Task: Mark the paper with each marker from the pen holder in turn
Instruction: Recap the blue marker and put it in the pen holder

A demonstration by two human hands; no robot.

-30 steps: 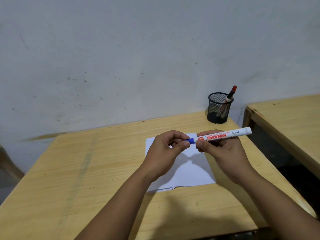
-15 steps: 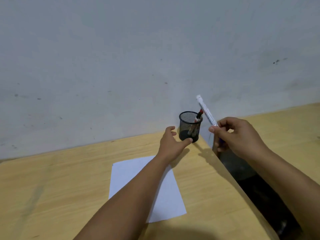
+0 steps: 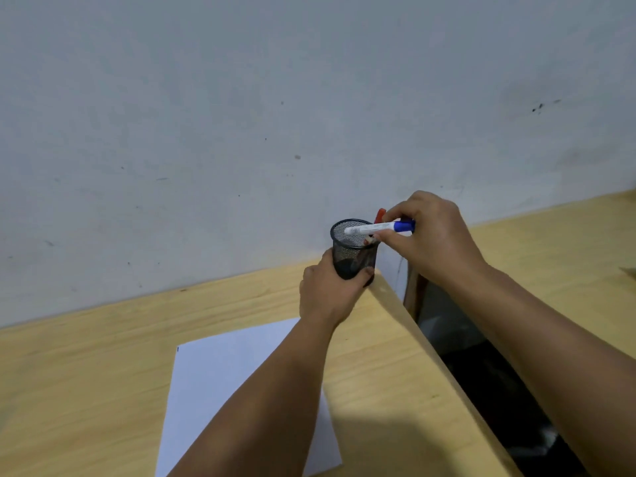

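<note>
head view: we only have this one camera, looking down at the table corner by the wall.
left hand [image 3: 328, 292]: we see it wrapped around the lower part of the pen holder [image 3: 354, 249], fingers and thumb curled on the mesh.
pen holder: black mesh cup, upright, at the far right corner of the table [image 3: 86, 390], close to the wall [image 3: 241, 98].
right hand [image 3: 432, 235]: we see it pinching the blue marker [image 3: 377, 228] near its capped end, fingers curled round it.
blue marker: white barrel, blue cap, lying almost level, white end over the holder's mouth; cap end sits in the hand. We can't tell if the barrel touches the rim.
red marker [image 3: 379, 215]: red cap pokes up behind the rim on the right side, mostly hidden by the right hand.
paper [image 3: 223, 380]: white sheet flat on the table, nearer us than the holder, partly under the left forearm; small dark mark at its left top corner.
second table [image 3: 568, 253]: to the right, dark gap between the two.
</note>
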